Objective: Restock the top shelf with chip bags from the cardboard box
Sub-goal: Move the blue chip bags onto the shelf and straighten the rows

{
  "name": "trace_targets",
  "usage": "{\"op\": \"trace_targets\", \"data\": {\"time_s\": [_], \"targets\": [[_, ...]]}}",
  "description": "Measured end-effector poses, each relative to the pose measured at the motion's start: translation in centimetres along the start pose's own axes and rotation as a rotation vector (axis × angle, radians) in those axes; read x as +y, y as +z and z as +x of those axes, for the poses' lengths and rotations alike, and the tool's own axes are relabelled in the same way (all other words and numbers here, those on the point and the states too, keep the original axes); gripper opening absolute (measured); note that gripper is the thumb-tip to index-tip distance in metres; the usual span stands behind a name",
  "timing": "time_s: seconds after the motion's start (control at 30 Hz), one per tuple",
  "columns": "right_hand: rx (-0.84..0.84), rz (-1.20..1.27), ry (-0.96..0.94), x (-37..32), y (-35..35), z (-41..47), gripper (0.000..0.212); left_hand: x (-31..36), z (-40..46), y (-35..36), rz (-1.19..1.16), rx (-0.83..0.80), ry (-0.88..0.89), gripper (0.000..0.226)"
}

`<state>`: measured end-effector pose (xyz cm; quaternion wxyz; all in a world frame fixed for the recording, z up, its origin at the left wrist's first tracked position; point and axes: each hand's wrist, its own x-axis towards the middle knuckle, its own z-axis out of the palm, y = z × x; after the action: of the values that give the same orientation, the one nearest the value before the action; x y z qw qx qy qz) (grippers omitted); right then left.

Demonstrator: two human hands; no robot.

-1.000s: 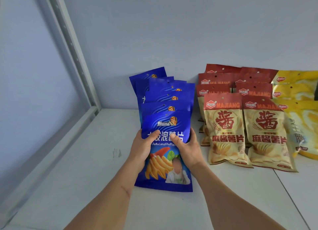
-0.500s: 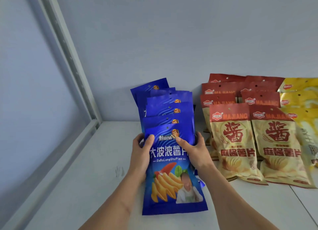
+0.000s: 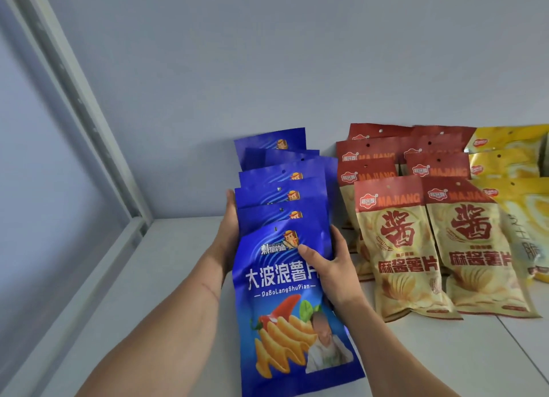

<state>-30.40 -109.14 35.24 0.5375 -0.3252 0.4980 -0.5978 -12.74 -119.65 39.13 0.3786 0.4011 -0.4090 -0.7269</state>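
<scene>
Nearest the camera, the front blue chip bag [image 3: 285,304] lies tilted back on the white shelf [image 3: 166,278], its bottom edge close to the shelf's near edge at the lower frame border. It heads a row of blue bags [image 3: 282,188] overlapping one behind another toward the rear wall [image 3: 297,55].

The right hand [image 3: 332,272] grips the front bag at its right edge: thumb laid across the printed face, fingers curled round behind. The left hand [image 3: 230,227] lies flat along the left side of the blue row, fingers straight and pointing up against the bag edges; whether a thumb hooks behind them cannot be seen.

To the right, two columns of red-topped beige bags [image 3: 398,248] stand just beside the blue row; the right hand occupies the narrow gap between them. Further right, yellow bags [image 3: 511,171] adjoin the red-topped ones and run out of frame.

To the left of the blue row the shelf surface lies open as far as the grey frame rail [image 3: 98,263] along its left edge. An upright post [image 3: 80,99] rises from the rear left corner.

The rearmost blue bag [image 3: 270,144] leans against or close to the wall; contact cannot be confirmed.
</scene>
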Motion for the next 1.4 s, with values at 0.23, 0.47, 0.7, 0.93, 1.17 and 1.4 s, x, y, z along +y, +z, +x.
{"op": "trace_targets", "data": {"time_s": [0.23,0.47,0.7,0.93,1.17,1.4], "targets": [[0.036,0.041,-0.023,0.5,0.0,0.1,0.083,-0.8,-0.1,-1.8,0.003,0.160,0.044,0.089],[0.067,0.047,-0.058,0.9,0.1,-0.2,0.083,-5.1,-8.4,-0.4,0.259,0.616,0.369,0.068],[0.123,0.014,-0.111,1.2,0.5,0.1,0.094,-8.3,-10.2,2.6,0.729,0.456,0.397,0.095],[0.167,-0.086,-0.134,1.3,0.4,0.1,0.098,-9.1,-9.6,1.4,1.291,0.687,0.800,0.093],[0.196,-0.494,-0.236,-0.9,0.4,1.2,0.104,-12.2,-11.0,0.7,1.864,0.212,0.849,0.097],[0.188,-1.285,-0.581,-10.0,5.2,8.0,0.086,-11.8,-9.9,0.4,1.866,0.187,0.884,0.095]]}}
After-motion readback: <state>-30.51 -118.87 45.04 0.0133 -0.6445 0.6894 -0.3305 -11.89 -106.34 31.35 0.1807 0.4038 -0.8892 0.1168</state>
